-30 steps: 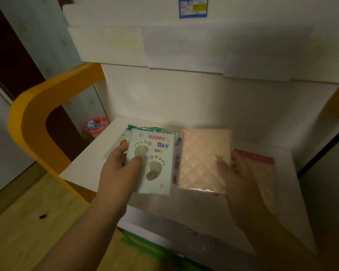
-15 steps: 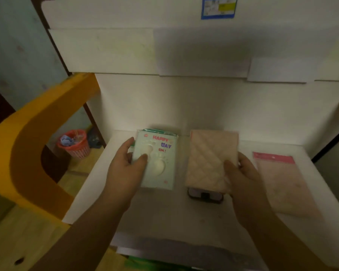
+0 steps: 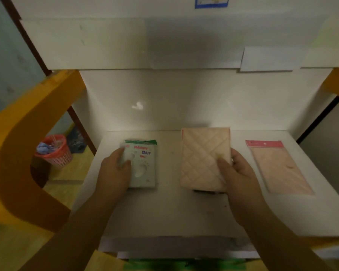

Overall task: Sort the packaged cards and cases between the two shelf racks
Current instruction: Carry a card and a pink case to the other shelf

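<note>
Viewing remotely, I noted the left hand (image 3: 114,171) gripped the footprint card (image 3: 142,165); the right hand (image 3: 238,171) grasped the quilted case (image 3: 202,159) over the white shelf (image 3: 164,212).

Red basket (image 3: 54,151) — floor, left.

Pale green packaged card (image 3: 143,165): coloured print reads "HAPPY" in red, "DAY" in blue below it, small red third line blurred | blue-bordered label (image 3: 211,1) at top of rack: yellow patch, text too small to read | pink-headed packet (image 3: 278,167): header print illegible
</note>
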The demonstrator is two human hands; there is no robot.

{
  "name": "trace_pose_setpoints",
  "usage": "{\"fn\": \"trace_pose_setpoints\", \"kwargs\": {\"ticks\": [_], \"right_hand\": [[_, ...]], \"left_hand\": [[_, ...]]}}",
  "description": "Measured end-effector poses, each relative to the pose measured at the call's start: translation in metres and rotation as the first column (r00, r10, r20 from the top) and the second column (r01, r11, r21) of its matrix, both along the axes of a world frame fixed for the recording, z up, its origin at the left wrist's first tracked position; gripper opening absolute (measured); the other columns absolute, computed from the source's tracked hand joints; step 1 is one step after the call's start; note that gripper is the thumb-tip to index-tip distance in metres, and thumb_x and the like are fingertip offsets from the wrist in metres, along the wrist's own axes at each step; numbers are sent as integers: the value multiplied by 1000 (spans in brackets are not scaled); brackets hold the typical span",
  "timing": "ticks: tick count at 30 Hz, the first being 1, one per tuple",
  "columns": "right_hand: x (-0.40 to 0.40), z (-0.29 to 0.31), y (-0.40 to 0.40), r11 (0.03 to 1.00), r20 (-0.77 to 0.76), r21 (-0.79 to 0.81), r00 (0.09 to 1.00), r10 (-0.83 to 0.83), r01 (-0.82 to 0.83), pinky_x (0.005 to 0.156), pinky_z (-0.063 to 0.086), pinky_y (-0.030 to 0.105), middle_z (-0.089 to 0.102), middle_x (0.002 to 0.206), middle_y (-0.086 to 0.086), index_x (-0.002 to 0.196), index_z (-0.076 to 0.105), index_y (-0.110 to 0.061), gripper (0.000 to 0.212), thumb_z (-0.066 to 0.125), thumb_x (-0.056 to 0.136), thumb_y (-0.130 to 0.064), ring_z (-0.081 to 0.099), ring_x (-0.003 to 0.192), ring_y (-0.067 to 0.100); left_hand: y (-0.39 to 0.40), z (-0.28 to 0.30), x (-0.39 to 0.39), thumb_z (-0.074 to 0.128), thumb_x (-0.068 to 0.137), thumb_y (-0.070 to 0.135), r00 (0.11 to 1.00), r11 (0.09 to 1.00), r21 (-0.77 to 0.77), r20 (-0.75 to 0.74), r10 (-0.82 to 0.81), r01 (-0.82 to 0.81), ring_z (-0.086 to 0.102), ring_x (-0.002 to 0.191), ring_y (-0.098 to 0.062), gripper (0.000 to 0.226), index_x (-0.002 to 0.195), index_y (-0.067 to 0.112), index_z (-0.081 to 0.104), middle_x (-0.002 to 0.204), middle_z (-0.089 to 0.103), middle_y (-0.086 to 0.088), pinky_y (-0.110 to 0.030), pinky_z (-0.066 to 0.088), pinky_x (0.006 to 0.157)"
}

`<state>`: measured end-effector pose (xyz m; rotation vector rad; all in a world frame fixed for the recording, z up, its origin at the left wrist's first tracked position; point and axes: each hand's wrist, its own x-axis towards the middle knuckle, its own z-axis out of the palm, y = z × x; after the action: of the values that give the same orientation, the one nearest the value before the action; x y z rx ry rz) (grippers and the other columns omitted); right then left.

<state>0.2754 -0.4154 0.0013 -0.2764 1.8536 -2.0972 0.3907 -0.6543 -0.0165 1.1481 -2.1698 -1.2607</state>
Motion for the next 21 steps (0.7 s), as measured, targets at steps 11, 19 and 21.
{"fn": "trace_pose_setpoints", "kwargs": {"ticks": [11, 19, 21], "right_hand": [[3, 1, 3, 1000, 3, -13, 1000, 3, -3, 83, 59, 43, 75, 106, -1, 117, 65, -22, 23, 50, 101, -13, 72, 97, 19], [-4, 7, 17, 1000, -17, 6, 1000, 10, -10, 83, 59, 44, 76, 106, -2, 113, 66, -27, 23, 51, 101, -15, 72, 98, 18], [-6, 10, 23, 1000, -17, 2, 1000, 5, -5, 84, 59, 45, 75, 106, -1, 115, 66, -26, 23, 52, 101, -16, 72, 98, 19]], "left_hand": [[-2, -12, -2, 50, 97, 24, 950, 963, -248, 313, -21, 103, 45, 126, -34, 44, 141, 16, 49, 143, 44, -12, -45, 40, 105], [27, 0, -10, 56, 93, 13, 969, 880, -434, 224, -104, 194, 39, 131, -29, 42, 135, 15, 56, 146, 45, -9, -44, 35, 110], [39, 5, -16, 56, 92, 5, 965, 846, -471, 189, -179, 250, 41, 130, -29, 42, 133, 9, 57, 142, 49, -12, -34, 28, 111]]}}
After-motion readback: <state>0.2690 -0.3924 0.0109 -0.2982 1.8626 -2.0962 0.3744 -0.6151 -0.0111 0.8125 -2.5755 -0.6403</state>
